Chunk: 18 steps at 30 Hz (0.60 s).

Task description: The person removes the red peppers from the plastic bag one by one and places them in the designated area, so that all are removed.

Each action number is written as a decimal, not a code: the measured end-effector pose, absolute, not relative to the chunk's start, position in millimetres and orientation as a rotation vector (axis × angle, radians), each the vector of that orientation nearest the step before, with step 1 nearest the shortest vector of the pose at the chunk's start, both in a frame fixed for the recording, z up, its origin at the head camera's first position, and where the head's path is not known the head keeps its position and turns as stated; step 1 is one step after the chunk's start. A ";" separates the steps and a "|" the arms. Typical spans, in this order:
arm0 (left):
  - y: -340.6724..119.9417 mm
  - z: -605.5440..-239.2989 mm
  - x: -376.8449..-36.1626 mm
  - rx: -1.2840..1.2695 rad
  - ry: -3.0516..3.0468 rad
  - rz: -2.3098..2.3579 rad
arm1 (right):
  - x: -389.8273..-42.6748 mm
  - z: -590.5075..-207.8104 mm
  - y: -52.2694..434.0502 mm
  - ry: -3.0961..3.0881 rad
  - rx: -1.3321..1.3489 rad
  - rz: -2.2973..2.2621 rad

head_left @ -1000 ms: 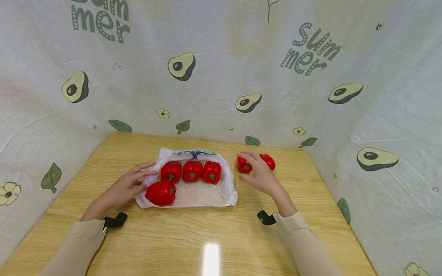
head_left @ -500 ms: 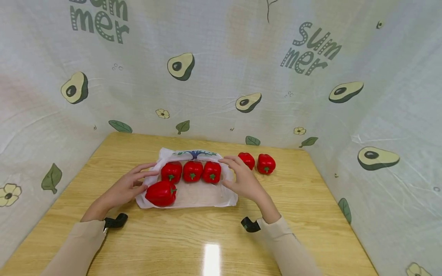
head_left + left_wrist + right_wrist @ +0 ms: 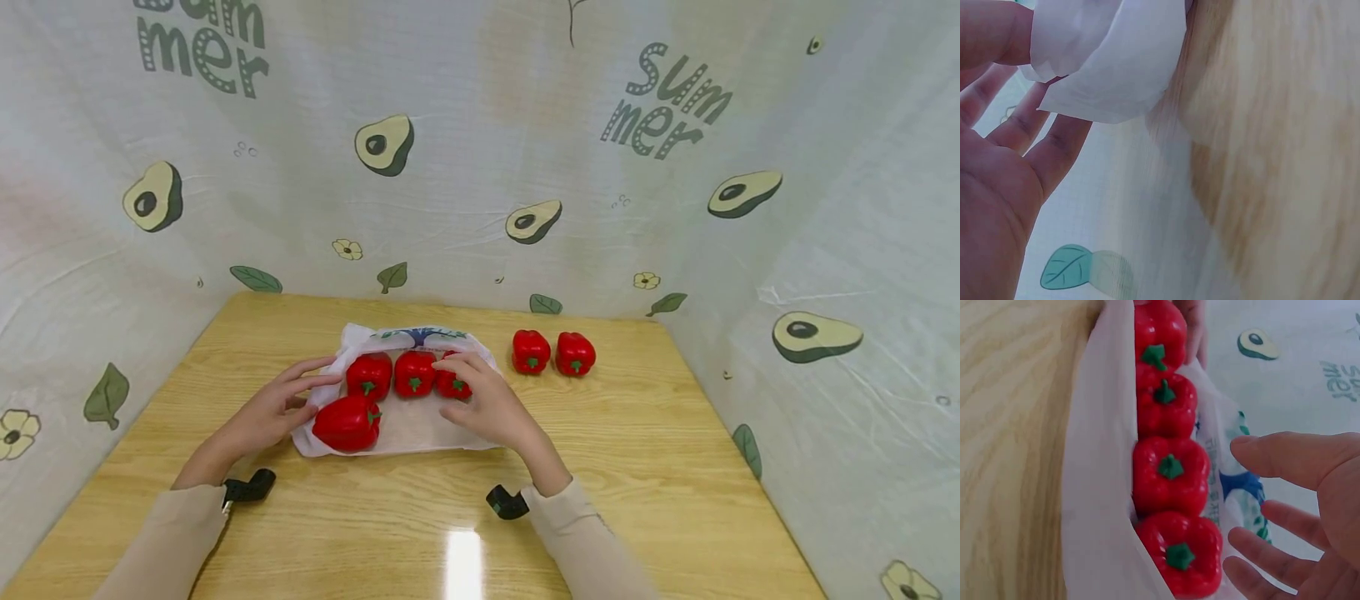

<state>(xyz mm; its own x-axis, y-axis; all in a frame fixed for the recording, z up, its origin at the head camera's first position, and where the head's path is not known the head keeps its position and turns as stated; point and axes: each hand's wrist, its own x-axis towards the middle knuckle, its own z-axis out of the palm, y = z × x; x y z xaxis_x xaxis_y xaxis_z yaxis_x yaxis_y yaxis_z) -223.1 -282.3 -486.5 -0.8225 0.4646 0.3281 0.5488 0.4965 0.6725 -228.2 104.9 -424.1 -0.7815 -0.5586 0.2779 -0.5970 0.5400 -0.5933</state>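
head view: white bag (image 3: pixel 408 425) lies mid-surface with four red peppers (image 3: pixel 414 373) inside; two spare peppers (image 3: pixel 552 352) sit toward the far right edge. left wrist: left hand (image 3: pixel 997 187) pinches the bag's rim. right wrist: right hand (image 3: pixel 1310 506), fingers spread, reaches the nearest pepper; judged step: loading; next, fetch a spare.

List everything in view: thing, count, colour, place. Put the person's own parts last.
Peppers in bag: four, red with green stems, three in a row at the back, one at front left.
Loose peppers: two, red, on the table right of the bag.
Bag: one, white with blue-green print, lying open at table centre.
Table: one, light wood.
Backdrop cloth: pale, avocado print, behind and at both sides.
Left hand: holds the bag's left edge.
Right hand: fingers spread, over the rightmost bagged pepper.
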 end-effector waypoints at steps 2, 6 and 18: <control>-281.8 -486.8 -223.0 -0.888 -2.625 -1.244 | -226.6 -426.4 100.6 -2.726 1.023 1.053; -281.8 -487.1 -223.7 -0.884 -2.627 -1.252 | -222.8 -430.5 92.2 -2.740 1.043 1.041; -281.9 -485.7 -223.5 -0.874 -2.646 -1.258 | -209.2 -436.2 60.3 -2.758 1.117 1.064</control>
<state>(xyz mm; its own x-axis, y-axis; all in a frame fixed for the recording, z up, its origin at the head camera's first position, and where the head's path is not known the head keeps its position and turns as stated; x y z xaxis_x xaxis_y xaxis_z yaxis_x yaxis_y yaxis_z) -223.5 -281.9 -485.7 -0.8331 0.4594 0.3080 0.5289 0.4989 0.6866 -209.2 60.3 -436.2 -0.7498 -0.6233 0.2220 -0.6108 0.5232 -0.5942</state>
